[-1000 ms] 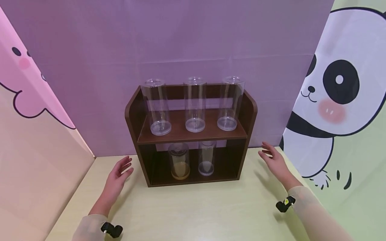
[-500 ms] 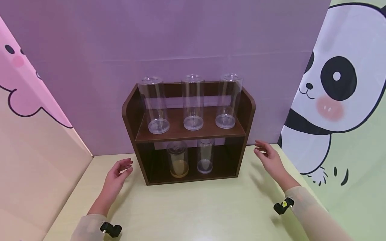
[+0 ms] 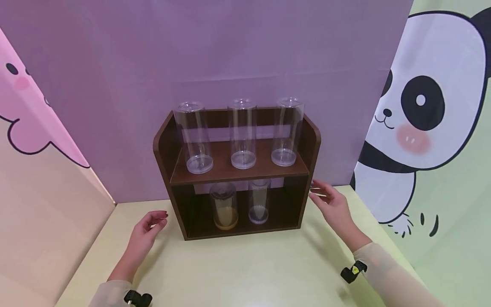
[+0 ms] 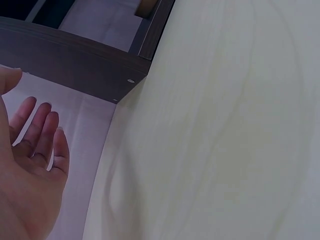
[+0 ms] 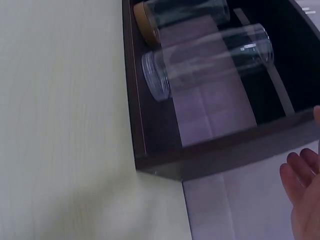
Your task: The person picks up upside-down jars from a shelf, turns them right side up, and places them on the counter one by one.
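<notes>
Dark brown and wooden, the two-tier rectangular shelf unit (image 3: 221, 164) stands near the rear edge of the pale wood-grained table (image 3: 238, 273), roughly midway between its left and right edges. The left hand (image 3: 145, 228) is poised beside the left side panel, apart from it, fingers relaxed and holding nothing. The right hand (image 3: 330, 202) is nearer its panel and also grips nothing; whether its fingertips touch the wood cannot be told.

Recommended handling: bring both hands in evenly, seat the fingers flat on opposite panels at matching height, and apply equal inward pressure. Keep the unit level — the tall vessels would probably slide or topple if it were jolted.

Appearance: the side panels have rounded upper corners, and the back is partly open behind a top rail. On the upper tier stand three upright vessels: a left tall clear cylinder (image 3: 196, 138) near the left edge, a middle tall clear cylinder (image 3: 242, 134), and a right tall clear cylinder (image 3: 287, 132) near the right edge. The lower tier holds a wide clear jar with a tan end (image 3: 224, 207) and, to its right, a narrower clear cylinder (image 3: 259, 202) — both upright.
</notes>
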Available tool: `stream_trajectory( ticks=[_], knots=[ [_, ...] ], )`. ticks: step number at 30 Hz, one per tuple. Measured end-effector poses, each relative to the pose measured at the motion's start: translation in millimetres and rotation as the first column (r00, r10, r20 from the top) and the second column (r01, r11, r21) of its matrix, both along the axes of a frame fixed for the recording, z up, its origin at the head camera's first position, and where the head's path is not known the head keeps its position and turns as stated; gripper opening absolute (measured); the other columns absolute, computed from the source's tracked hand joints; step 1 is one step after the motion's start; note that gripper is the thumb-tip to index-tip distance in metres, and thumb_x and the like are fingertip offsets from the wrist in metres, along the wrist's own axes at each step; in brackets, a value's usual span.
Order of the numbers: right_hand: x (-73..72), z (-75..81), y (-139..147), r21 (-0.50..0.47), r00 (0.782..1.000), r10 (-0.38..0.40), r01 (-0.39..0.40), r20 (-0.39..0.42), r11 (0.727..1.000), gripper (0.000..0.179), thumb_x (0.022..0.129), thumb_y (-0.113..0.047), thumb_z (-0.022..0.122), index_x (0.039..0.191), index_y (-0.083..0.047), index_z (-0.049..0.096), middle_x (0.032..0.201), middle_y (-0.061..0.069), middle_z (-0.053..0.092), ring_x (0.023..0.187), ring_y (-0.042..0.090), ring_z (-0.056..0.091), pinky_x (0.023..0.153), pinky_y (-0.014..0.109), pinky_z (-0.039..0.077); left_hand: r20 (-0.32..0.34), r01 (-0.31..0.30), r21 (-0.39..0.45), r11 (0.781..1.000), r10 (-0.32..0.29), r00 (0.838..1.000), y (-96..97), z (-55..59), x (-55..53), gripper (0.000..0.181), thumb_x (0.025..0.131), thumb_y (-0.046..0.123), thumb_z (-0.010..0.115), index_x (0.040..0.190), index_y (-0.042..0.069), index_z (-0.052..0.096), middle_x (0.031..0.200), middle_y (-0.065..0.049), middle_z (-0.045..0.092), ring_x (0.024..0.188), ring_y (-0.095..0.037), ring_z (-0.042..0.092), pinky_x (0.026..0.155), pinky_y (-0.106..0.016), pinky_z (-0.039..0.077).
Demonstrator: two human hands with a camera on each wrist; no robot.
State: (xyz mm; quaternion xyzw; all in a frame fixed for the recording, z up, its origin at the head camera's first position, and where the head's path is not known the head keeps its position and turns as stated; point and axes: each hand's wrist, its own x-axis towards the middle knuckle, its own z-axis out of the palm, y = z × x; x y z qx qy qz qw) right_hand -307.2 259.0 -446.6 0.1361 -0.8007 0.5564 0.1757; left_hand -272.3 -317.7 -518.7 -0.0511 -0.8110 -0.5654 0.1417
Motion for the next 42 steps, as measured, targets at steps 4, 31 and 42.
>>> stream_trajectory(
  ticks=[4, 31, 42],
  knots=[
    [-3.0, 3.0, -13.5, -0.054, 1.000, -0.030, 0.030, 0.002, 0.998, 0.051, 0.105, -0.017, 0.079, 0.152, -0.004, 0.065, 0.143, 0.020, 0.071, 0.129, 0.041, 0.069, 0.096, 0.013, 0.056, -0.001, -0.008, -0.021, 1.000, 0.008, 1.000, -3.3, 5.5, -2.5, 0.037, 0.113, 0.019, 0.066, 0.142, -0.005, 0.062, 0.128, 0.001, 0.072, 0.109, 0.004, 0.064, 0.088, -0.016, 0.053],
    [7.4, 1.3, -35.4, -0.002, 0.977, -0.204, 0.205, -0.056, 0.979, 0.038, 0.103, -0.009, 0.080, 0.140, -0.001, 0.075, 0.125, 0.020, 0.079, 0.118, 0.040, 0.075, 0.085, 0.006, 0.054, -0.257, 0.051, 0.353, 0.934, 0.044, 0.965, 26.7, 35.1, 8.4, 0.021, 0.109, -0.009, 0.061, 0.125, -0.021, 0.055, 0.108, 0.002, 0.070, 0.100, -0.010, 0.070, 0.093, -0.015, 0.057],
    [7.7, -1.3, -36.7, -0.013, 0.975, -0.213, 0.213, -0.058, 0.977, 0.037, 0.102, -0.007, 0.081, 0.138, -0.001, 0.076, 0.124, 0.019, 0.080, 0.117, 0.037, 0.076, 0.084, 0.008, 0.055, -0.241, 0.098, 0.279, 0.955, -0.029, 0.970, 56.7, 23.6, 31.8, 0.015, 0.109, -0.008, 0.061, 0.121, -0.016, 0.060, 0.105, -0.008, 0.069, 0.098, -0.012, 0.070, 0.092, -0.016, 0.058]
  ],
)
